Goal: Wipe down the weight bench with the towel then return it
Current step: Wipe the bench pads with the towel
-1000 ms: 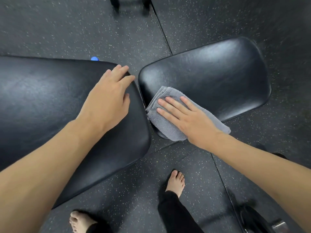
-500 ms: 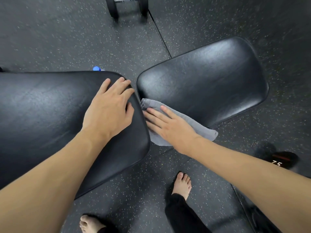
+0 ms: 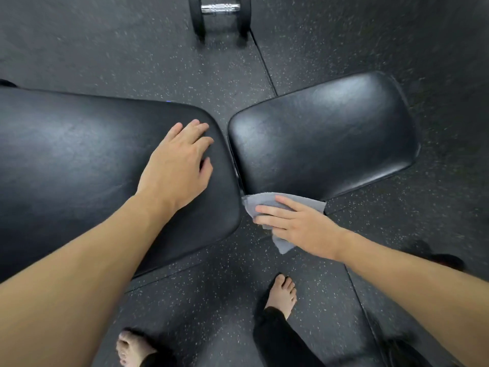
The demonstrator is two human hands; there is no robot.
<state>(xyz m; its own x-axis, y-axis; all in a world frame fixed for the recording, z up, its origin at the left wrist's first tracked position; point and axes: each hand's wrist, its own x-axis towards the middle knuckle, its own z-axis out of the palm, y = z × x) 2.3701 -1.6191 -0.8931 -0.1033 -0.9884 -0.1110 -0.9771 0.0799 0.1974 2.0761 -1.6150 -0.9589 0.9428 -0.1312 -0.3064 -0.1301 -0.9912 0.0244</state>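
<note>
The weight bench has two black padded parts: a long back pad (image 3: 79, 160) on the left and a smaller seat pad (image 3: 325, 139) on the right, with a narrow gap between them. My left hand (image 3: 177, 165) lies flat on the back pad near its right end, fingers spread, holding nothing. My right hand (image 3: 296, 226) presses a folded grey towel (image 3: 264, 205) against the near edge of the seat pad, close to the gap. Part of the towel hangs below my hand over the floor.
A black dumbbell (image 3: 221, 11) with a chrome handle lies on the speckled rubber floor at the top. My bare feet (image 3: 281, 295) stand below the bench. Dark objects sit at the lower right (image 3: 447, 260).
My right hand has slid the towel from the seat pad's top, down and toward me, to its near edge. My left hand stays on the back pad. The view has tilted up.
</note>
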